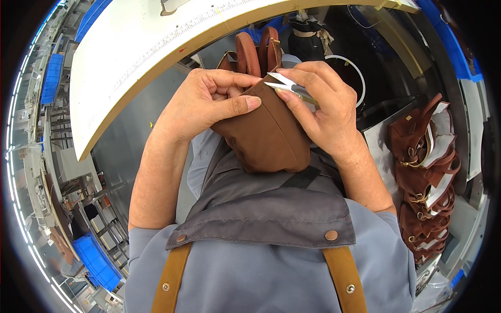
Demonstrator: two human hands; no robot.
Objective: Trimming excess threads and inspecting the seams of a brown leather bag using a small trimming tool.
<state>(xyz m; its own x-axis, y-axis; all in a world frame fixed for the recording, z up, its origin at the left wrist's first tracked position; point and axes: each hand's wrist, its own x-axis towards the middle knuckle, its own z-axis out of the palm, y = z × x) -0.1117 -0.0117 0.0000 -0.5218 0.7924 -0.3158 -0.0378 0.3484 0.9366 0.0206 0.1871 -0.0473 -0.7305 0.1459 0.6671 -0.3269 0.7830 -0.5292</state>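
My left hand [206,101] pinches the upper left edge of a brown fabric bag lining [261,130], its thumb lying on the near face. A stitched seam runs down the middle of that fabric. In my right hand [330,107] is a pair of thread snips [286,85], with the pale blades apart and pointing left at the top corner of the lining. Just beyond the lining stand the reddish-brown handles [248,55] of a leather handbag. The lining covers most of the bag's body, and its lower end hangs over my lap.
A white-topped table [130,57] with a curved-looking edge lies ahead and left. To the right, several brown leather bags [425,172] sit in a row. A white ring-shaped rim [360,78] shows beyond my right hand. Blue bins [97,261] stand at the left.
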